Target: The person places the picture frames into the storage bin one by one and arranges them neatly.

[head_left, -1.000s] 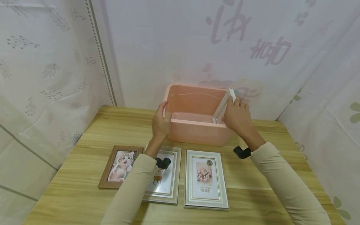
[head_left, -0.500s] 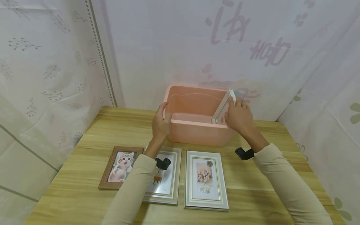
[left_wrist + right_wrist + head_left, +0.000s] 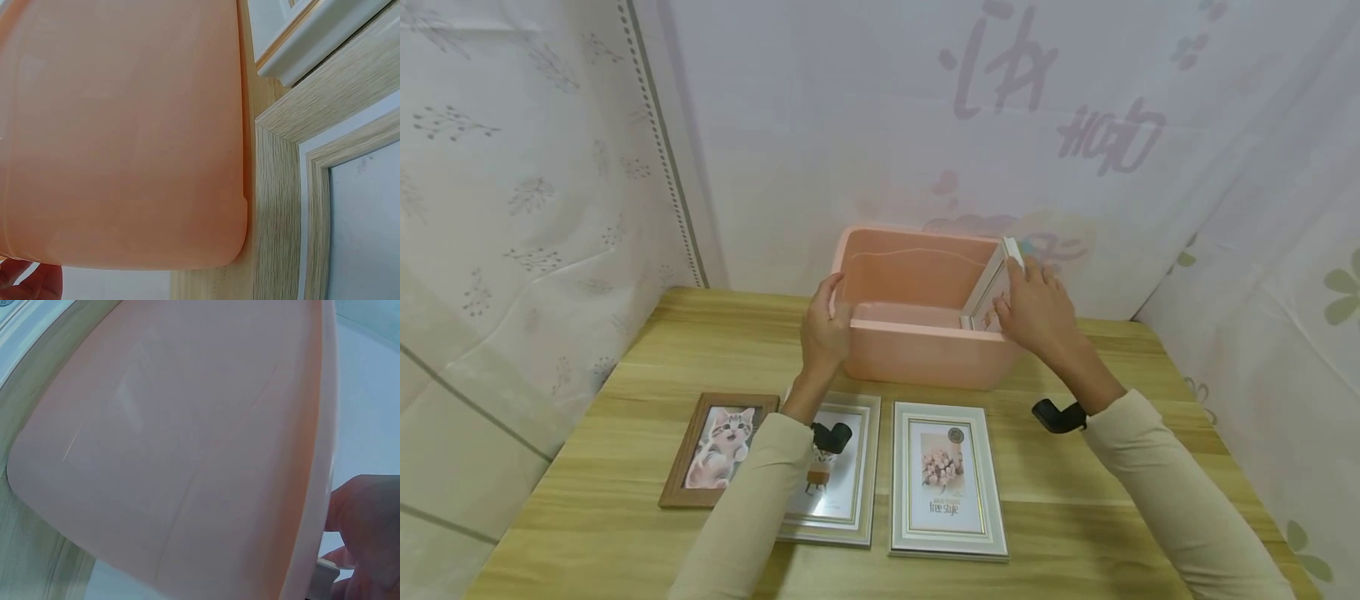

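Observation:
A pink plastic bin (image 3: 925, 358) stands on the wooden table. My left hand (image 3: 826, 332) grips its left end at the rim; in the left wrist view only the fingertips (image 3: 37, 284) show beside the bin wall. Inside the bin's right end, a white picture frame (image 3: 983, 293) stands on edge, leaning, its upper corner above the rim. With my right hand (image 3: 1037, 307) I hold that frame near its top, thumb on the picture side. The right wrist view shows the hand (image 3: 372, 528) at the rim, around a corner of the frame. The bin wall hides the frame's lower part.
In front of the bin lie a brown frame with a kitten picture (image 3: 698, 446), a light frame (image 3: 868, 475) partly under my left forearm, and a white frame with a flower picture (image 3: 947, 542). Patterned curtains (image 3: 850, 125) hang close behind and at both sides.
My right wrist has shifted slightly right and down, and a little more of the picture side of the frame in the bin shows. My left hand keeps its hold on the bin.

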Motion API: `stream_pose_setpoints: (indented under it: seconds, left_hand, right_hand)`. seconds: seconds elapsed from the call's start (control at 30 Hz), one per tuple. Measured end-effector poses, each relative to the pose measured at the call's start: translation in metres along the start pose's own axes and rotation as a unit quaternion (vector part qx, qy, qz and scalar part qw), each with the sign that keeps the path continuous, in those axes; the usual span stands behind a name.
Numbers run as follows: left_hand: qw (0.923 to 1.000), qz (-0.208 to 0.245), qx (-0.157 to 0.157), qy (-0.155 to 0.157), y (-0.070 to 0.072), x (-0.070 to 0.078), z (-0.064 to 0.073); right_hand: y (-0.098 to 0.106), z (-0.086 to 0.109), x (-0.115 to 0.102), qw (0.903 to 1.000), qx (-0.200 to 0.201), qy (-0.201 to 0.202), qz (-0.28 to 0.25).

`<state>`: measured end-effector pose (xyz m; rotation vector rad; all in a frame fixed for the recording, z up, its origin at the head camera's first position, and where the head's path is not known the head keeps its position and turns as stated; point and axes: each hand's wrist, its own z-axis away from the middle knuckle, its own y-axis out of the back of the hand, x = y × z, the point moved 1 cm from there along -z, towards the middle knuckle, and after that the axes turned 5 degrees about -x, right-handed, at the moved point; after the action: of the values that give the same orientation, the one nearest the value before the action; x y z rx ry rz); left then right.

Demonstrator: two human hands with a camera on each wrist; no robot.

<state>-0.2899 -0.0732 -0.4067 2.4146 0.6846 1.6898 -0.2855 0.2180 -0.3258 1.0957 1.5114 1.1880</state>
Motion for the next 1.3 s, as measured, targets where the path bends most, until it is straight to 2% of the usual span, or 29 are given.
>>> stream_pose_setpoints:
  seconds: [0.47, 0.7, 0.93, 1.13, 1.3]
  left_hand:
    - [0.9999, 0.007, 0.008, -0.003, -0.001, 0.001, 0.001]
    - [1.0000, 0.007, 0.004, -0.004, 0.000, 0.001, 0.000]
    - [0.9999, 0.004, 0.009, -0.010, -0.002, -0.001, -0.001]
    - [0.9998, 0.005, 0.012, -0.014, -0.002, -0.001, -0.002]
    - [0.9998, 0.007, 0.013, -0.012, -0.001, -0.001, -0.001]
  right_hand:
    - [0.008, 0.017, -0.005, 0.9993, -0.001, 0.010, -0.036]
    - [0.009, 0.030, -0.009, 0.9952, 0.046, 0.060, -0.062]
    - [0.009, 0.045, -0.016, 0.9822, 0.099, 0.115, -0.111]
    - [0.004, 0.055, -0.021, 0.9636, 0.148, 0.169, -0.145]
    - [-0.004, 0.062, -0.023, 0.9496, 0.167, 0.204, -0.169]
